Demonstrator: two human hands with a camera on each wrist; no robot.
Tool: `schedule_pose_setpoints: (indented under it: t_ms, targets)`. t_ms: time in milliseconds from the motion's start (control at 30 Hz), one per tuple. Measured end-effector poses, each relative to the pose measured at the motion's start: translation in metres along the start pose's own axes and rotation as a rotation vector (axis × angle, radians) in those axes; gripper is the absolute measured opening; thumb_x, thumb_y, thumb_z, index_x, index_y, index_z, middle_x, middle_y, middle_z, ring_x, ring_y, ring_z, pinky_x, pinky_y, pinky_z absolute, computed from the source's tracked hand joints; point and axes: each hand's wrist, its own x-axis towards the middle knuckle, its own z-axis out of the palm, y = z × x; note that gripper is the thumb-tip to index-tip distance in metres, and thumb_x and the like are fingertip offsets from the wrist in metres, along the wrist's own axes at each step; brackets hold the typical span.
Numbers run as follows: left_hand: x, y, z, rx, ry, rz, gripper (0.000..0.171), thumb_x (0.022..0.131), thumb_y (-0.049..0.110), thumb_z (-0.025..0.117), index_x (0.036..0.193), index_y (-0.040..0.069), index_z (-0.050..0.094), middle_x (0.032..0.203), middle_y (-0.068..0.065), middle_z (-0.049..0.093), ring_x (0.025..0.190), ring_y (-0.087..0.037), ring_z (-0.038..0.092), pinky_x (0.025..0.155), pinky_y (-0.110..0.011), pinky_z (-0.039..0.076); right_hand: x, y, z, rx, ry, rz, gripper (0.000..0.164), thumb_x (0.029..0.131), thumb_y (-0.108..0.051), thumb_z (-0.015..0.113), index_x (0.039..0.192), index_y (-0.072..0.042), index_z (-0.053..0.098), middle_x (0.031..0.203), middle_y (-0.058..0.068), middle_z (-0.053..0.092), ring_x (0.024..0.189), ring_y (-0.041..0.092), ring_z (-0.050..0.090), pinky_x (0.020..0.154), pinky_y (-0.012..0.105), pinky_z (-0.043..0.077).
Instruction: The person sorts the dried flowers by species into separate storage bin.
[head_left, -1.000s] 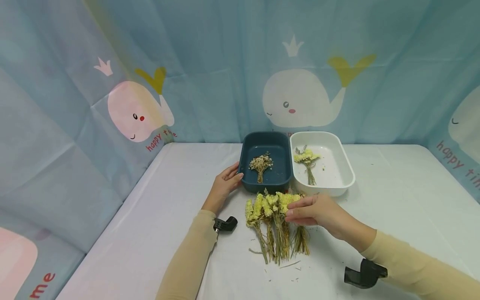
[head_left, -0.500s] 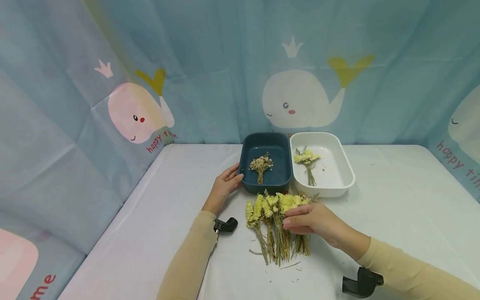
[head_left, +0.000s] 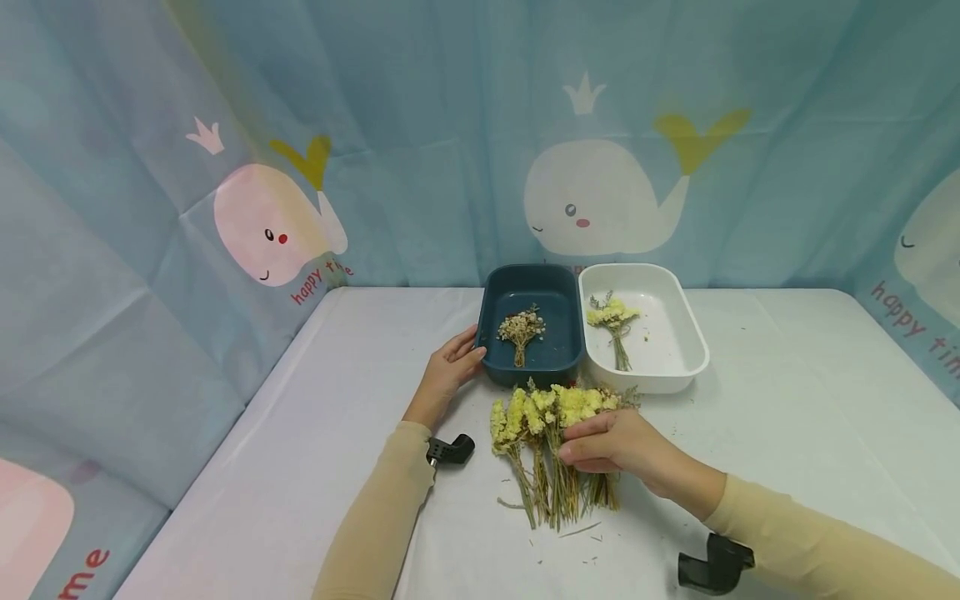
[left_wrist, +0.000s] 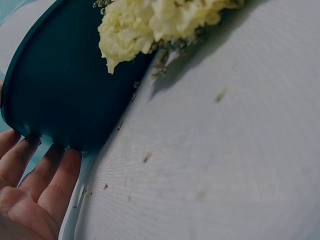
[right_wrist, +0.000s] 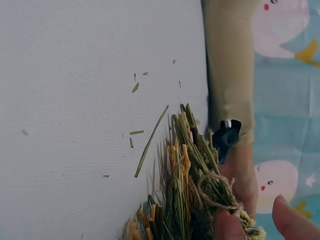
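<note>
My left hand (head_left: pixel 442 379) touches the left wall of the dark blue tray (head_left: pixel 551 358); in the left wrist view its fingers (left_wrist: pixel 62 182) lie fairly straight against that wall. Inside the tray is a small bunch of pale dried flowers (head_left: pixel 521 327). My right hand (head_left: pixel 626 446) is over a row of yellow dried flower bunches (head_left: pixel 543 408) lying in front of the trays. Seen from the right wrist, thumb and finger stand apart beside a twine-tied bunch of stems (right_wrist: pixel 197 150), not closed on it. Some stems are hidden behind the right hand.
Right of the blue tray, side by side, stands a white tray (head_left: pixel 678 350) holding one yellow bunch (head_left: pixel 617 321). Broken stem bits (head_left: pixel 581 529) are scattered on the white tabletop. A printed curtain (head_left: pixel 450 167) hangs behind the table.
My right hand has shifted left and slightly toward me over the yellow bunches. The left hand, the trays and the flowers look unmoved.
</note>
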Motion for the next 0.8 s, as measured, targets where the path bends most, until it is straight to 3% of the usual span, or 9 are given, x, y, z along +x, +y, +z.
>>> schedule_pose_setpoints:
  t_ms: [800]
  targets:
    - [0.0, 0.001, -0.002, 0.005, -0.02, -0.013, 0.058, 0.099, 0.025, 0.064, 0.152, 0.02, 0.042, 0.156, -0.004, 0.045, 0.139, -0.024, 0.049, 0.115, -0.043, 0.042, 0.012, 0.003, 0.008, -0.013, 0.011, 0.041, 0.041, 0.086, -0.01, 0.076, 0.12, 0.011, 0.066, 0.115, 0.021, 0.072, 0.094, 0.021, 0.075, 0.083, 0.036, 0.062]
